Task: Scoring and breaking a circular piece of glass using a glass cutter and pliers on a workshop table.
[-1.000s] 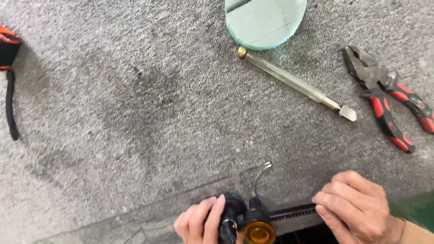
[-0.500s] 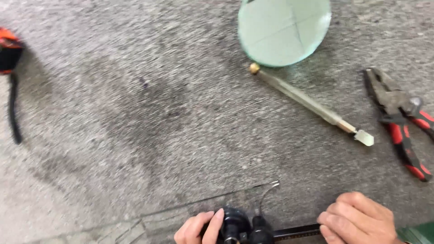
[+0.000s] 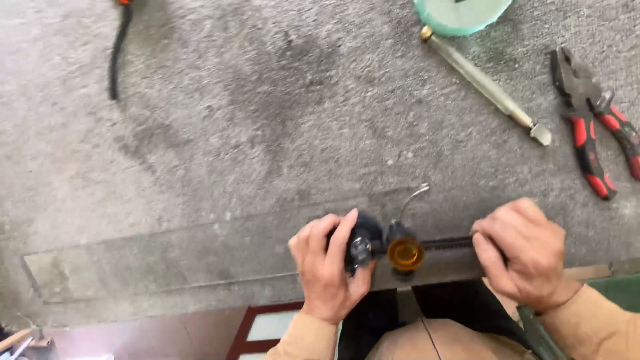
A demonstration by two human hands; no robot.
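A black round-headed tool (image 3: 365, 241) with an amber cap (image 3: 405, 254) is gripped by the left hand (image 3: 330, 267) at the grey felt table's (image 3: 220, 133) near edge, seemingly on a glass strip (image 3: 167, 263). Its ridged bar (image 3: 448, 244) is clasped by the right hand (image 3: 523, 252). Red-handled pliers (image 3: 592, 127), a metal rod (image 3: 485, 85) and a round glass pane (image 3: 460, 12) lie well apart.

A black circle-cutter tool with an amber knob and toothed bar (image 3: 393, 248) lies flat between both hands' fingers, on a clear glass strip (image 3: 167, 260).

Two hands (image 3: 330, 267) (image 3: 523, 250), one pair of pliers (image 3: 593, 127), one glass cutter (image 3: 483, 83), one round glass disc (image 3: 460, 10).
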